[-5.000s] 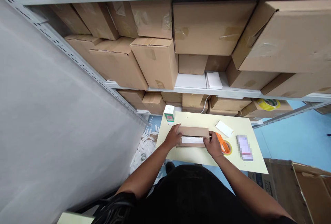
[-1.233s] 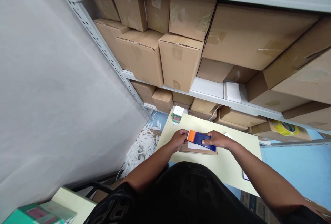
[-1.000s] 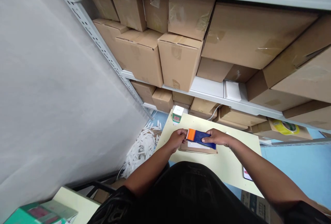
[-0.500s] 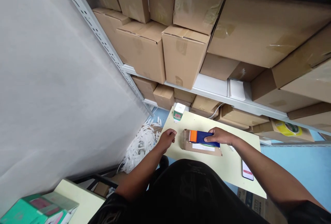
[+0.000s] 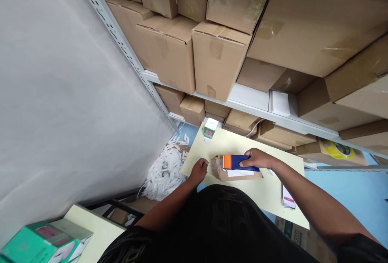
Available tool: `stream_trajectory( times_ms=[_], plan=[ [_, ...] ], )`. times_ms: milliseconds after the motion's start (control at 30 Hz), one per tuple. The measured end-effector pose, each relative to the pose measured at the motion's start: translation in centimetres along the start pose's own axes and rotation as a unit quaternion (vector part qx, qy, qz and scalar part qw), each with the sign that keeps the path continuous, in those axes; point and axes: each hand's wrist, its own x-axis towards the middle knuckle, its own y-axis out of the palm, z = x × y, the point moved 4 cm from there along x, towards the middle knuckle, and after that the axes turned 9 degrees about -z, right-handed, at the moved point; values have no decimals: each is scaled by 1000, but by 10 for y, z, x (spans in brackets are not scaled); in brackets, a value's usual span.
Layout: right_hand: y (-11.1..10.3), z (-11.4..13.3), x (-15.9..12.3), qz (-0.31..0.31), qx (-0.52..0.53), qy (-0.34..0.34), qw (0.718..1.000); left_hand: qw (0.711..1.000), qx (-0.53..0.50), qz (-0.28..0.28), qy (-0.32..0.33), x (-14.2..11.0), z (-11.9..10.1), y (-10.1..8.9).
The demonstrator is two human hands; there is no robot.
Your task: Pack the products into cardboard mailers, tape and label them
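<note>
On the small pale-yellow table [image 5: 257, 192] lies a flat brown cardboard parcel [image 5: 242, 174] with a white label. My right hand [image 5: 257, 158] is closed on a blue box with an orange end [image 5: 238, 162], holding it on top of the parcel. My left hand [image 5: 198, 170] rests at the table's left edge, just left of the parcel, fingers curled with nothing visible in them.
A small white-and-green box [image 5: 209, 128] stands at the table's far corner. A phone [image 5: 287, 201] lies at the right. Metal shelves [image 5: 251, 101] packed with cardboard cartons rise behind. White paper strips [image 5: 165, 170] litter the floor; a green box [image 5: 42, 242] sits at lower left.
Earlier both hands held the parcel, then the blue box. My left hand has let go and drawn back to the table's left edge. My right hand keeps the blue box on the parcel.
</note>
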Motion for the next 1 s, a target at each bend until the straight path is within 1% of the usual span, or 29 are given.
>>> stream_trajectory(
  times_ms=[100, 200, 267, 367, 467, 600, 733, 800, 900, 967, 1000],
  plan=[
    [-3, 1, -1, -5, -3, -1, 1000, 999, -47, -10, 16, -6, 3, -1],
    [-6, 4, -2, -5, -13, -4, 1000, 996, -87, -13, 26, -12, 4, -8],
    [-6, 5, -3, 2, -19, -2, 1000, 997, -71, -10, 34, -17, 4, -12],
    [-4, 7, -3, 18, -33, 0, 999, 998, 5, 3, 57, -24, 6, -14],
    [-2, 7, -3, 27, -47, -2, 999, 992, 76, 34, 100, -27, 10, -4],
    [1, 8, -3, 35, -59, -9, 998, 980, 104, 79, 148, -24, 13, 18],
    [0, 10, -4, 32, -59, -6, 998, 979, 101, 106, 145, -20, 12, 36],
    [0, 9, -4, 27, -62, -7, 998, 979, 116, 103, 132, -19, 14, 39],
    [0, 8, -5, 22, -67, -13, 997, 976, 169, 78, 113, -20, 19, 33],
    [1, 7, -5, 18, -64, -13, 998, 971, 186, 53, 138, -24, 16, 26],
    [1, 6, -5, 17, -60, -11, 998, 967, 184, 45, 170, -27, 12, 23]
  ],
)
